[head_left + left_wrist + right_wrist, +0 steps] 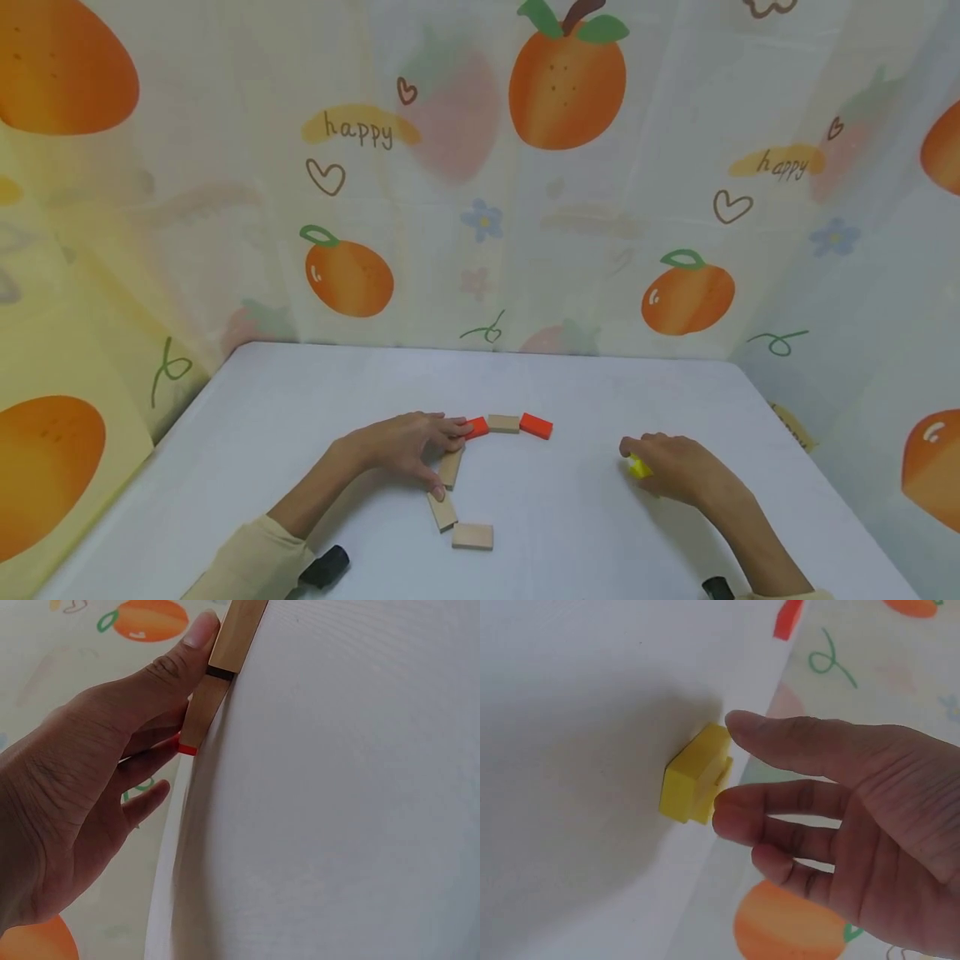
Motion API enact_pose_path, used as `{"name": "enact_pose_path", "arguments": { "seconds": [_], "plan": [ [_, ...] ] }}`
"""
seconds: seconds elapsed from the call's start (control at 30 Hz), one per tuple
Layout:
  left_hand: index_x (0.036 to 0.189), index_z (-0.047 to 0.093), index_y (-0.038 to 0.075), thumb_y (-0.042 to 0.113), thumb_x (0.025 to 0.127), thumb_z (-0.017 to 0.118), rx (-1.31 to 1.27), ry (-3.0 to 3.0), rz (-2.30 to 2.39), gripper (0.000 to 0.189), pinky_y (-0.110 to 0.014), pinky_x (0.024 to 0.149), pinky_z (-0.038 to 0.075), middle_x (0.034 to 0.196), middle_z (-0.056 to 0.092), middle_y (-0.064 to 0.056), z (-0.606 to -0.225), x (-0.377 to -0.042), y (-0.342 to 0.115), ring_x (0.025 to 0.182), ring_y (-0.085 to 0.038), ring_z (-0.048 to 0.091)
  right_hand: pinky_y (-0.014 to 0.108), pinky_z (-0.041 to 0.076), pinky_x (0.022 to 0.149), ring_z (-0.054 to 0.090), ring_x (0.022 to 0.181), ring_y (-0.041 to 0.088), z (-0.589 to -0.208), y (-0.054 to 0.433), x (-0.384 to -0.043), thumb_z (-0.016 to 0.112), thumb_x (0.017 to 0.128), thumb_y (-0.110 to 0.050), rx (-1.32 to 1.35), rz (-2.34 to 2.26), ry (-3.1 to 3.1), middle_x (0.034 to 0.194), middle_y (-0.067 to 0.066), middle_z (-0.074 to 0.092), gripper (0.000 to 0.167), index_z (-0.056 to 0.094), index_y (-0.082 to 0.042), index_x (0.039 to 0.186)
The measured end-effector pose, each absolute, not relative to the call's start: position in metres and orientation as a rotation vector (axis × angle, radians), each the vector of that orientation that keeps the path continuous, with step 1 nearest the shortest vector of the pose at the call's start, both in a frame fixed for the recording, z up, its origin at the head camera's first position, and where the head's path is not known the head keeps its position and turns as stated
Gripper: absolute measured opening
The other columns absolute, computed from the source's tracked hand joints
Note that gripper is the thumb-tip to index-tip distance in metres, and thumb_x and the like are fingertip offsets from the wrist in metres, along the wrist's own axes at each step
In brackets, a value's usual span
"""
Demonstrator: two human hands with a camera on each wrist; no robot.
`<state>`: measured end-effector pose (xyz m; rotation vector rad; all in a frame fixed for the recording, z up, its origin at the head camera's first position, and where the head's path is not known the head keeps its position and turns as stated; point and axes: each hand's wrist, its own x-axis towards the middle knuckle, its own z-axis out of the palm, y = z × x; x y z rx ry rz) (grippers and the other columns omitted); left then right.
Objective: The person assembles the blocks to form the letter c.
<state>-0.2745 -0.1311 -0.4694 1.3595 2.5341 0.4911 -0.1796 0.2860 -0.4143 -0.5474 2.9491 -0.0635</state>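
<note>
My left hand (411, 443) reaches over a curved row of small flat blocks. Its thumb touches a plain wooden block (443, 515), while the fingertips lie at a red block (477, 429) farther back. Between them lies another plain wooden block (450, 471). In the left wrist view, the fingers (154, 763) run loosely beside the blocks, with the red one's end showing. My right hand (671, 468), off to the right, pinches yellow blocks (694, 776) between thumb and curled fingers. They show as an offset stack close over the white table, partly covered by the fingertips.
Past the left fingertips the row continues with a plain block (503, 424) and a second red block (536, 426). Its near end is another plain block (472, 537). The white table (570, 533) ends at a fruit-printed curtain (555, 250) behind and at the sides.
</note>
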Motion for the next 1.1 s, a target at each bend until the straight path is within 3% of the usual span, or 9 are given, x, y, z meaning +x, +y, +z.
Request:
{"name": "enact_pose_path", "arguments": {
  "seconds": [0.2,0.37,0.5,0.63,0.9,1.0,1.1],
  "plan": [
    [0.143,0.064,0.012,0.053,0.077,0.088,1.340,2.527,0.490,0.081,-0.052,0.125,0.039,0.161,0.052,-0.001,-0.468,-0.273,-0.131,0.153,-0.028,0.047,0.034,0.048,0.068,0.051,0.077,0.017,-0.417,0.290,-0.179,0.078,0.087,-0.004,-0.494,-0.043,2.918,0.089,0.000,0.063,0.031,0.067,-0.022,0.109],
    [0.143,0.065,0.012,0.052,0.077,0.088,1.335,2.524,0.505,0.080,-0.053,0.124,0.040,0.161,0.052,-0.001,-0.468,-0.273,-0.131,0.152,-0.030,0.047,0.028,0.045,0.067,0.047,0.074,0.009,-0.419,0.294,-0.177,0.075,0.087,0.000,-0.660,-0.086,2.912,0.083,-0.007,0.056,0.035,0.065,-0.028,0.106],
    [0.143,0.065,0.013,0.052,0.077,0.088,1.336,2.527,0.502,0.080,-0.053,0.124,0.040,0.161,0.052,-0.001,-0.468,-0.273,-0.131,0.152,-0.029,0.047,0.028,0.049,0.068,0.048,0.073,0.006,-0.418,0.294,-0.177,0.079,0.086,0.001,-0.730,-0.083,2.895,0.083,-0.011,0.057,0.046,0.060,-0.031,0.112],
    [0.143,0.064,0.013,0.052,0.077,0.088,1.332,2.524,0.495,0.081,-0.053,0.125,0.039,0.162,0.051,-0.001,-0.468,-0.272,-0.130,0.153,-0.029,0.047,0.027,0.047,0.065,0.047,0.072,0.007,-0.417,0.293,-0.177,0.083,0.083,-0.002,-0.705,-0.065,2.890,0.083,-0.010,0.058,0.046,0.059,-0.026,0.114],
    [0.144,0.063,0.012,0.052,0.077,0.088,1.321,2.522,0.492,0.081,-0.053,0.125,0.038,0.162,0.051,-0.001,-0.467,-0.272,-0.129,0.153,-0.028,0.046,0.026,0.051,0.064,0.048,0.070,0.007,-0.425,0.293,-0.180,0.088,0.078,-0.003,-0.778,0.006,2.950,0.083,-0.006,0.063,0.030,0.066,-0.015,0.095],
    [0.143,0.064,0.013,0.053,0.077,0.088,1.319,2.525,0.495,0.081,-0.053,0.124,0.039,0.161,0.052,-0.001,-0.467,-0.273,-0.129,0.153,-0.029,0.047,0.024,0.047,0.062,0.045,0.069,0.006,-0.426,0.292,-0.180,0.089,0.077,-0.002,-0.822,0.014,2.957,0.081,-0.007,0.060,0.028,0.067,-0.014,0.091],
    [0.143,0.065,0.014,0.055,0.077,0.087,1.315,2.534,0.485,0.081,-0.052,0.124,0.039,0.161,0.052,-0.001,-0.467,-0.273,-0.130,0.152,-0.029,0.047,0.025,0.051,0.065,0.046,0.070,0.006,-0.423,0.287,-0.180,0.089,0.076,-0.001,-0.833,0.013,2.957,0.083,-0.007,0.062,0.026,0.071,-0.014,0.091]
  ]
}}
